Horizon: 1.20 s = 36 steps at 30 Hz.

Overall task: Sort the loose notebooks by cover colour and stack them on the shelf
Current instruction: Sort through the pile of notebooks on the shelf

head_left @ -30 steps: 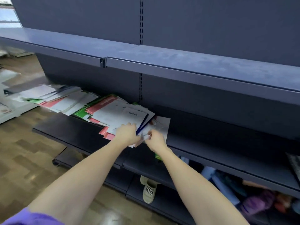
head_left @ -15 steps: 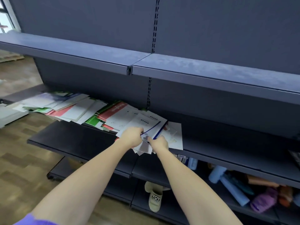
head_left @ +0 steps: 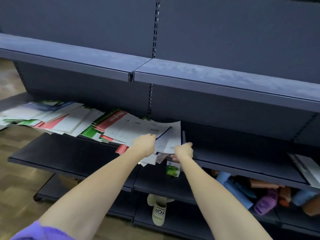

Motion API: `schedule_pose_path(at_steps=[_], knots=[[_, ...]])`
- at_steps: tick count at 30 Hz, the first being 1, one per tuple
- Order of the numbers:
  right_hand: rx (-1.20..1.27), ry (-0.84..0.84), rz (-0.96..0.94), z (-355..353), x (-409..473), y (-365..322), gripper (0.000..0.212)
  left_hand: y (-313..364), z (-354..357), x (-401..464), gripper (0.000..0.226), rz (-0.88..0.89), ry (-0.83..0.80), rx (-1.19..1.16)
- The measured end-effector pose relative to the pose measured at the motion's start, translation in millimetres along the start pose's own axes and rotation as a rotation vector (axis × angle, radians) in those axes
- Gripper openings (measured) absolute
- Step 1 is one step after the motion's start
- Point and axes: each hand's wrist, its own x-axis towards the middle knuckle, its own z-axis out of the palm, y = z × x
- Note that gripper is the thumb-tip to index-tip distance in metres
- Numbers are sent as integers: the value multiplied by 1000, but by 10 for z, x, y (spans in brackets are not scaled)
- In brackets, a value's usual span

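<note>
Both hands are in at frame centre: the left hand point(head_left: 144, 144) curls onto the white notebooks point(head_left: 166, 135), while the right hand point(head_left: 184, 150) pinches their near edge on the dark middle shelf point(head_left: 69, 153). More loose notebooks point(head_left: 52, 118) sprawl to the left (red and green covers peeking out). The upper shelf point(head_left: 207, 75) overhangs. Below, a beige shoe point(head_left: 158, 212) and blurry coloured rolls point(head_left: 242, 191) are hard to identify.

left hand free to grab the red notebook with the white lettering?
Probably not yet. The left hand is gripping white notebooks together with the right hand. The red notebook lies close by, half under white ones.
</note>
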Motion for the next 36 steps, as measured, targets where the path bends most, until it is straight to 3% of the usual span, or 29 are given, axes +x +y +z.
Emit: schedule_pose_path(at_steps=[3,8,12,16,20,24,30,33,36], knots=[[-209,139,-159,-332,-2,87,45,114,-1,41,32,21,-24,37],[-262,266,-220,-845,61,241,16,485,22,143,36,132,-51,97],[-334,423,-254,-1271,57,334,28,887,21,234,40,219,-25,200],[-832,575,-458,-1514,76,374,40,1184,58,269,41,208,-21,260],[-1114,282,-514,-1394,123,525,36,1292,185,227,41,186,-32,238],[-1011,52,-545,-1191,169,820,36,1247,317,206,37,201,-103,232],[-747,-2,-495,-1238,293,857,36,1305,385,236,35,156,-183,96],[-842,66,-445,-1364,407,905,29,1449,386,259,37,136,-223,-10],[-904,79,-422,-1480,521,941,32,1641,363,302,40,74,-204,-357]])
